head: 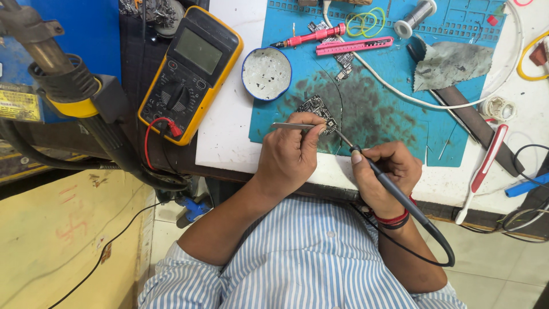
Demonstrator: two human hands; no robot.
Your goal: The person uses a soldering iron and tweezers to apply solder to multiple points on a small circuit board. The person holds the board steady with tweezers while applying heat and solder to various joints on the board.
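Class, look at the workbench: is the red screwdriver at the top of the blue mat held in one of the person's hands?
No: the red screwdriver lies alone on the blue mat, while the left hand holds tweezers and the right hand a soldering iron.

Blank grey screen (198,51) on yellow multimeter (190,74); perhaps yellow label (19,105) far left

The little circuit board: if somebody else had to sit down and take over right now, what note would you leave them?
Left hand: grips thin metal tweezers, tips pointing at the circuit board.
Right hand: holds the soldering iron like a pen, tip at the board's near edge, beside the tweezer tips.
The board lies on the stained blue work mat, close to the desk's front edge.
Nearby: round tin above the board, yellow multimeter to the left, red screwdriver at the mat's top.
Done: tools are on the board. Left: whether the joint is finished is too small to tell.
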